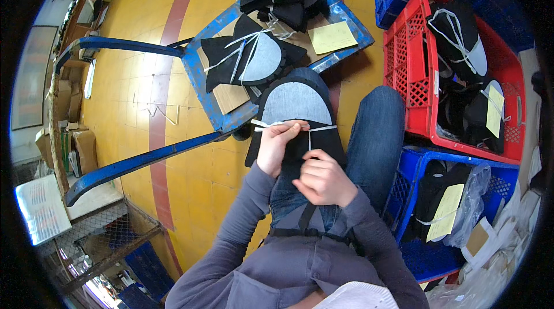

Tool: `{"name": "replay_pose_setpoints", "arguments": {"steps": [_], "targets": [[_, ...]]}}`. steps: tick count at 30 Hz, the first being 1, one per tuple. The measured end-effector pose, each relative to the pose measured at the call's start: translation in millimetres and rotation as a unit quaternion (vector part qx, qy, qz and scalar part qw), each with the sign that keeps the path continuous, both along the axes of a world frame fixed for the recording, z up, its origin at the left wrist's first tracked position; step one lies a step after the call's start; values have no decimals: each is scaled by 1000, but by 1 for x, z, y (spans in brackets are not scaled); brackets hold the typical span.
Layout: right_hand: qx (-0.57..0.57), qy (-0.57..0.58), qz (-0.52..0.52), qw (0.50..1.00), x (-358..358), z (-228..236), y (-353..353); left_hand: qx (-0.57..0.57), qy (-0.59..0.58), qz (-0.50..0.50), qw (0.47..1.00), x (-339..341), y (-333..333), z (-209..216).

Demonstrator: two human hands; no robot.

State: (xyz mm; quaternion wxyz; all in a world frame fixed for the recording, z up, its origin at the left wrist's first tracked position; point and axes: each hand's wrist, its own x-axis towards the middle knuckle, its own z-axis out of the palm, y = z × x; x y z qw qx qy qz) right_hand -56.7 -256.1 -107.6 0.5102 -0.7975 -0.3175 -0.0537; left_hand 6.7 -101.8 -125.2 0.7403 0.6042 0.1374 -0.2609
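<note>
A bundle of black fabric pieces with a rounded grey panel (297, 104) lies across my left thigh. A white tie (323, 128) runs around its middle. My left hand (279, 146) rests on the bundle, thumb and fingers pinched on the tie. Just below and to the right, my right hand (325, 179) is closed with its fingers curled, at the lower end of a white strand that hangs from the tie. Its fingertips are partly hidden, but the strand runs into them.
Ahead stands a blue-framed trolley (216, 115) bearing similar tied bundles (262, 58) and a yellow paper (333, 38). Its blue handle (135, 159) reaches out left. At right are a red crate (408, 72) and a blue crate (412, 190), both holding bundles. Shelving (66, 95) lines the far left.
</note>
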Motion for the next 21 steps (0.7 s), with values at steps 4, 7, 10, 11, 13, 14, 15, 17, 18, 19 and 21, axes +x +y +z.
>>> {"name": "replay_pose_setpoints", "arguments": {"steps": [4,7,10,11,13,14,15,17,18,19,21], "targets": [[26,-46,-46,998,38,18,26,-33,-49,-19,998,-5,3,-15],[16,22,-56,998,80,28,11,38,-105,61,992,-18,-5,-13],[2,-45,-150,988,106,25,-16,64,-151,-8,986,-13,-3,-22],[65,-15,-179,982,108,12,-18,53,-146,-7,988,-10,-5,-20],[204,74,-254,942,96,11,-16,76,-153,14,985,-10,-4,-22],[231,100,-271,929,86,2,-16,63,-153,24,986,-10,-4,-26],[259,126,-288,913,75,-8,-16,52,-152,35,986,-12,-3,-28],[223,135,-289,921,58,-26,-13,44,-138,45,988,-14,-6,-27],[160,115,-270,942,51,-33,-10,31,-137,54,989,-14,-8,-27],[134,154,-213,956,44,-40,-2,20,-136,63,989,-15,-9,-27],[14,96,-257,961,39,-42,6,28,-127,82,988,-16,-10,-26]]}}
